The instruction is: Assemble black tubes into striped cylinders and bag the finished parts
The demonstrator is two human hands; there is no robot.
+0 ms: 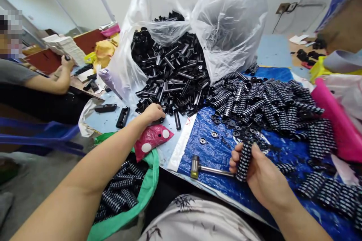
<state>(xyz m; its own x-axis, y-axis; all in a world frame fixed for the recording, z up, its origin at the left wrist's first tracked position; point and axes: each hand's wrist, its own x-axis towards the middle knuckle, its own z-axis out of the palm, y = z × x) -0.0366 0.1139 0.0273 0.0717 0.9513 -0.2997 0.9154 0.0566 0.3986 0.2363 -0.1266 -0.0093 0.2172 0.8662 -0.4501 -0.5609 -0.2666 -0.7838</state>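
My right hand (258,175) is wrapped round a black ribbed roller (244,160) with white marks, held upright over the blue tarp (215,152). My left hand (152,113) reaches forward to the near edge of a heap of black tubes (172,75) that spills from a clear plastic bag (226,19). Its fingers are curled over the tubes, and what they grip is hidden. A small metal hammer (198,167) lies on the tarp just left of my right hand. Loose black washers (214,134) are scattered beyond it.
A pile of finished ribbed rollers (271,101) covers the tarp at right. A green bag (127,192) by my left arm holds more rollers, and a red spotted bag (151,139) lies above it. A pink roll (336,120) lies far right. Another person's arm (53,81) works at left.
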